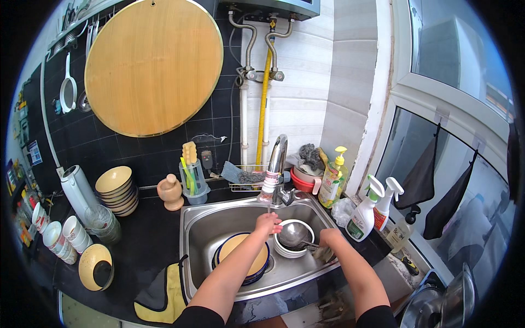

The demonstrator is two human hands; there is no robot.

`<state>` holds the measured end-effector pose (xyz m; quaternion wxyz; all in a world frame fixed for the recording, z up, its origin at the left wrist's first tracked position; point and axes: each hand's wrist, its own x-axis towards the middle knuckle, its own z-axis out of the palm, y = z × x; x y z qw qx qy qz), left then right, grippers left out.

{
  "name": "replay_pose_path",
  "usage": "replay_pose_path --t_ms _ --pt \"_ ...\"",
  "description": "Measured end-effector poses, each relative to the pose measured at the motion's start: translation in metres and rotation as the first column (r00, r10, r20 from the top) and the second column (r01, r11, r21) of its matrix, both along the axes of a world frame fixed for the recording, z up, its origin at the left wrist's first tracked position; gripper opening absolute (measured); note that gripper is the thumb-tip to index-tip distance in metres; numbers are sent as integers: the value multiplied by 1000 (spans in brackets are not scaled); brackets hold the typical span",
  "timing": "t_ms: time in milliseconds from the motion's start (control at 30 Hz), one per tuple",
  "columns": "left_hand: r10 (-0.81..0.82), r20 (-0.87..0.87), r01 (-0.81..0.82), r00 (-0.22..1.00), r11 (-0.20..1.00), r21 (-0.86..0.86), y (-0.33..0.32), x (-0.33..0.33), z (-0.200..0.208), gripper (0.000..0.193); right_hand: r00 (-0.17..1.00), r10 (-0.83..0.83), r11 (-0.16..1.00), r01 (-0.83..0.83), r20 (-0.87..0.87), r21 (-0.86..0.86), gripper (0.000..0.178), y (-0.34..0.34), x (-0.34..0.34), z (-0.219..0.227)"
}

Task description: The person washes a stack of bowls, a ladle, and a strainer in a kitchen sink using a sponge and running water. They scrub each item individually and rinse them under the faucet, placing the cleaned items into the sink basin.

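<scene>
My left hand (pixel 268 223) is under the faucet (pixel 278 153), in a thin stream of water. Its fingers are partly stretched out and hold nothing that I can see. At the sink's right side, my right hand (pixel 330 239) is closed round the handle of a metal ladle (pixel 293 234). The ladle's round bowl is over a stack of white bowls (pixel 290 253) in the sink. Something brownish, too unclear to name, shows just below my right hand. Left of the white bowls, a cream dish with a blue rim (pixel 257 256) lies on other dishes, partly behind my left forearm.
The steel sink (pixel 188 235) is set in a black counter. Stacked bowls (pixel 116 191), cups (pixel 76 234) and a yellow cloth (pixel 174 290) lie to its left. A dish soap bottle (pixel 331 183) and spray bottles (pixel 365 213) stand on the right, near pans (pixel 424 309).
</scene>
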<state>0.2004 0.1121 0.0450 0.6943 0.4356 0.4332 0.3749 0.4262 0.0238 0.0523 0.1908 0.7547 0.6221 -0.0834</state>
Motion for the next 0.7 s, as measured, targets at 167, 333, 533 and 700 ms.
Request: replay_pose_path --t_ms 167,333,533,700 --pt "-7 48 10 999 998 -67 22 11 5 41 963 -212 950 163 -166 -267 32 0 -1 6" --pt "-28 8 28 1000 999 -20 30 6 1 45 993 -66 974 42 -101 -223 31 10 22 -26" --pt "-47 -134 44 990 999 -24 0 -14 -13 32 967 93 962 -148 236 228 14 -16 -11 18" --pt "-114 -225 112 968 993 -21 -34 -29 -19 24 893 180 874 -338 414 349 8 -24 -22 42"
